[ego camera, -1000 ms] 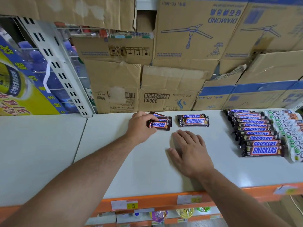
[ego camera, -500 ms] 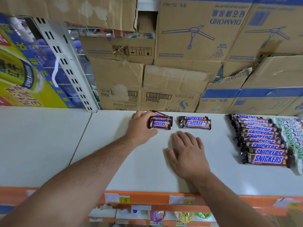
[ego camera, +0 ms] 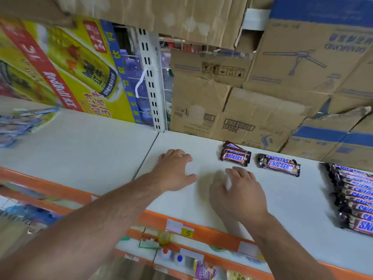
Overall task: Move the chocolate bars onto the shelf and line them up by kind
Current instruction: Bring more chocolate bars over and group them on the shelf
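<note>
A small stack of short Snickers bars (ego camera: 235,154) lies near the back of the white shelf (ego camera: 292,201). Right beside it sits a pair of longer Snickers bars (ego camera: 279,164). A long row of overlapping Snickers bars (ego camera: 352,196) runs along the shelf's right side. My left hand (ego camera: 174,168) hovers over the shelf left of the short stack, fingers spread, holding nothing. My right hand (ego camera: 239,194) rests palm down on the shelf just in front of the two small piles, fingers relaxed.
Cardboard boxes (ego camera: 238,116) are stacked against the back of the shelf. A white slotted upright (ego camera: 150,81) divides this bay from the left one, where a yellow drink carton (ego camera: 66,65) stands. The orange shelf edge (ego camera: 193,229) carries price labels; packets lie on the shelf below.
My left hand has let go of the short Snickers stack and drawn away to the left. The view has swung left. My right hand stays flat on the shelf.
</note>
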